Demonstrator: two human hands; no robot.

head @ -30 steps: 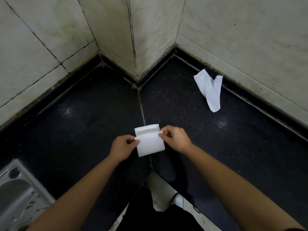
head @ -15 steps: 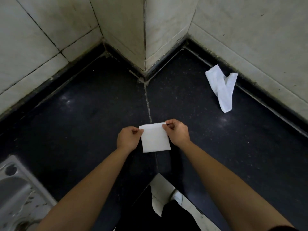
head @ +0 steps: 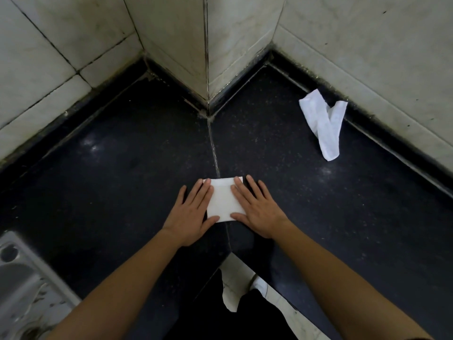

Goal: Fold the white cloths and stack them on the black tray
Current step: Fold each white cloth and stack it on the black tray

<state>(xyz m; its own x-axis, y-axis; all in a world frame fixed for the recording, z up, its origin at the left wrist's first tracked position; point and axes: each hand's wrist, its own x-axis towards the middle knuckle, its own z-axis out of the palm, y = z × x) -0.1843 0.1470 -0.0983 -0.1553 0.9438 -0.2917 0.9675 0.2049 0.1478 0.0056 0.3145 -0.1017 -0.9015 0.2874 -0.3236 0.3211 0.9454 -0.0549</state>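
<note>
The left hand (head: 193,212) and right hand (head: 257,209), fingers (head: 239,190) straight, press the folded cloth (head: 224,202) on the worktop (head: 122,180); a loose cloth (head: 323,126), perhaps twisted, lies apart.

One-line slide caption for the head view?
Left hand and right hand press folded cloth flat on black counter; loose cloth lies by wall.

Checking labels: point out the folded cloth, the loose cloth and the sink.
folded cloth (head: 223,204), head view, its bare middle.
loose cloth (head: 318,123), head view, long left strip.
sink (head: 27,261), head view, metal rim.
</note>
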